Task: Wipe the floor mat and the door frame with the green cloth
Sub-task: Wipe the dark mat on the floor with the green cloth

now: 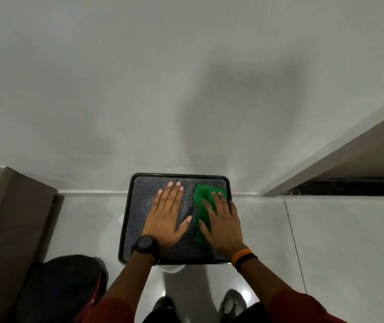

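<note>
A dark floor mat with a raised black rim and a patterned surface lies on the tiled floor against the white wall. My left hand rests flat on the mat's middle, fingers spread, holding nothing. My right hand presses flat on the green cloth, which lies over the right part of the mat. The cloth shows beyond my fingertips and below my thumb. The door frame runs diagonally at the right, apart from both hands.
A brown wooden panel stands at the left. A dark bag sits on the floor at the lower left. My shoes are just behind the mat. A dark gap shows under the door frame.
</note>
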